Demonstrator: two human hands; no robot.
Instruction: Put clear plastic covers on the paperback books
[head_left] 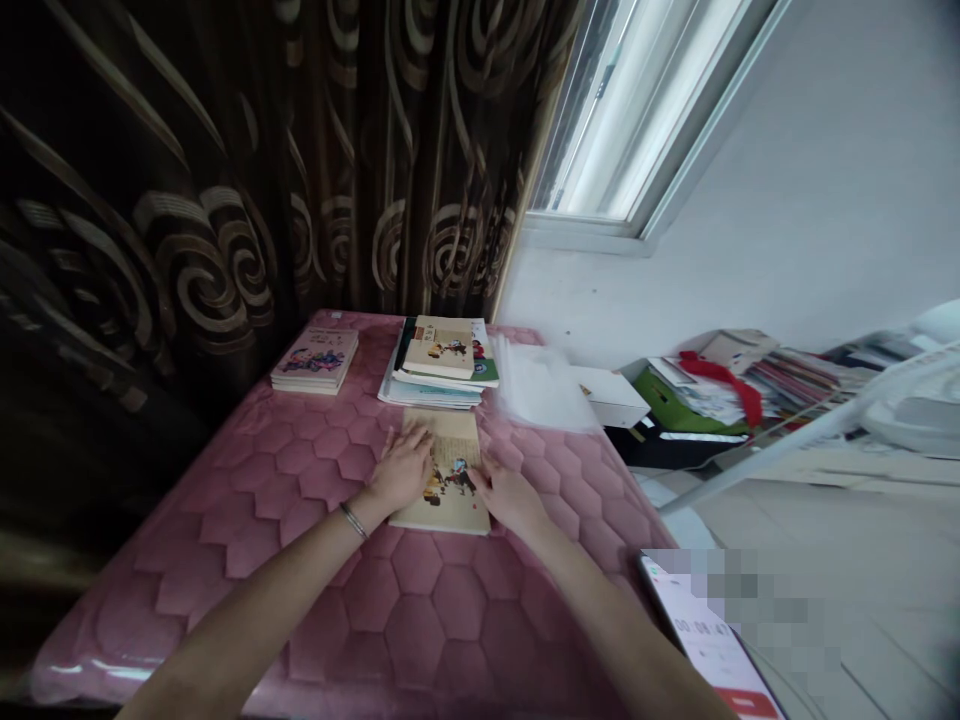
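A cream-coloured book (pixel 442 511) with an illustrated cover lies closed on the pink quilted surface in front of me. My left hand (pixel 405 468) rests flat over its left part, fingers spread, with a bracelet (pixel 353 521) at the wrist. At the right edge, my right hand (pixel 514 492) grips the book, its thumb side over the cover; the undersides of those fingers are hidden. Just beyond is a stack of books (pixel 435 392), topped by a smaller cream book (pixel 440 347) with a similar picture. Farther left sits a short pile of pale pink books (pixel 315 360).
White sheets or clear plastic (pixel 544 385) lie right of the stack, beside a white box (pixel 611 398). A phone (pixel 709 640) showing a timer stands at lower right. Dark patterned curtains (pixel 337 170) hang behind. Papers and a green container (pixel 675 400) sit by the wall.
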